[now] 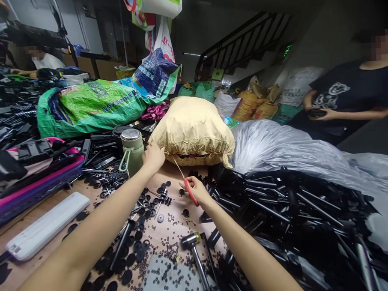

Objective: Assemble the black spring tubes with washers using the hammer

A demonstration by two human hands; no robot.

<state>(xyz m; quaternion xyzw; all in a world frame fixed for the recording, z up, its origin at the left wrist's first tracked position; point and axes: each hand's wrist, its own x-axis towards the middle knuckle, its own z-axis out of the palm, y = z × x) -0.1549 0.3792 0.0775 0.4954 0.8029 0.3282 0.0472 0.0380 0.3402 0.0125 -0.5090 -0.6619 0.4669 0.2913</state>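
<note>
A stuffed pale yellow woven sack [195,124] lies on the worktable, with a dark gap along the seam of its near end. My left hand [154,157] is closed on the sack's near left corner. In my right hand [197,191] is a pair of red-handled scissors [190,191], the thin blade pointing up and left at the seam. Whether the tip touches the cloth I cannot tell. Beside my left hand stands a green flask [132,150] with a carry loop. Small black discs [148,204] and rings are scattered on the tabletop below the sack.
A hammer [195,252] lies near the front. Black rods [280,197] and clear plastic sheeting [274,144] fill the right side. At left are a white power strip [49,224] and a pink-and-purple basket [38,182]. One person [349,91] stands at right; another sits far left.
</note>
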